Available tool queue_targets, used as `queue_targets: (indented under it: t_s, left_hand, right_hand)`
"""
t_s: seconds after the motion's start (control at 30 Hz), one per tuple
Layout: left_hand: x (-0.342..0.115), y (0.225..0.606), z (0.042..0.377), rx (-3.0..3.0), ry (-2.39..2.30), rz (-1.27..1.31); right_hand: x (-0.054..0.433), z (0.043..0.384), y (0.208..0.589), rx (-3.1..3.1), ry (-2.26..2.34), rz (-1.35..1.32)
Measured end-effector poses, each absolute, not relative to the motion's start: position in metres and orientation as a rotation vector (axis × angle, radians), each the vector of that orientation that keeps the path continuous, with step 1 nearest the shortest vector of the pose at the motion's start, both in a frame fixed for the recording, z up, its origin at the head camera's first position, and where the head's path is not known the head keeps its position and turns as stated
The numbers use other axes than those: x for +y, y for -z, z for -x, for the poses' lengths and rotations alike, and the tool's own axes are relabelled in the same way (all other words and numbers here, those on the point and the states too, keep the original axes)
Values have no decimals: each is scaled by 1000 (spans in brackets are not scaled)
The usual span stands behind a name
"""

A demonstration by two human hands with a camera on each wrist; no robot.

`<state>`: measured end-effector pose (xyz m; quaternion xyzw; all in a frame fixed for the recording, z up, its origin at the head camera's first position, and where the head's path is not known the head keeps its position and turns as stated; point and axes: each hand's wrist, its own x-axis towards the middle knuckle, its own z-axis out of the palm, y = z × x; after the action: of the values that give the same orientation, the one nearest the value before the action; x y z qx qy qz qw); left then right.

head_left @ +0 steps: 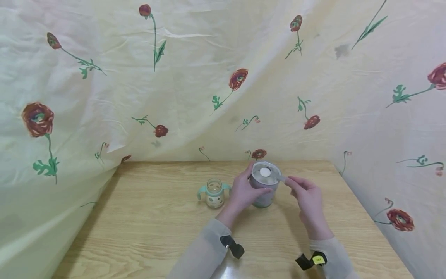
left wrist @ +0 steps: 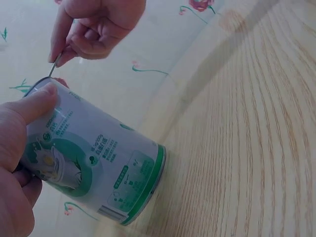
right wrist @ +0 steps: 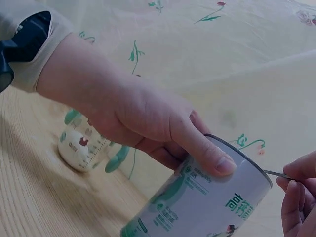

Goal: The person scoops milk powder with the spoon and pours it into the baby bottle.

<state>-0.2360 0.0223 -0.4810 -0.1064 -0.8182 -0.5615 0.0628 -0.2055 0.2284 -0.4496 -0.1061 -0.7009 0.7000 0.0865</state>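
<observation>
A milk powder can (left wrist: pixel 98 143) with white and green printing stands on the table. My left hand (head_left: pixel 245 188) grips its near left side, with the thumb lying across the printed wall. At the can's right rim, my right hand (head_left: pixel 306 195) pinches the end of a thin metal handle (right wrist: pixel 278 174) between thumb and fingers. The other end of that handle meets the top of the can; its kind cannot be made out. A round white patch shows in the middle of the can's top in the head view.
A glass baby bottle (head_left: pixel 214 195) with two mint handles and no lid stands just left of my left hand. The wooden table (head_left: pixel 156 232) ends at a flower-patterned cloth (head_left: pixel 188 97) behind and at both sides.
</observation>
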Motion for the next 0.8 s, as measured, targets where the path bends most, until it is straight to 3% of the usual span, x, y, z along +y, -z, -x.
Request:
queue_targets:
  t_s: [0.8]
  left_hand:
    - [24,479,233,-2380,1845,295]
  right_hand:
    - [229,206,449,-1836,-2437,400]
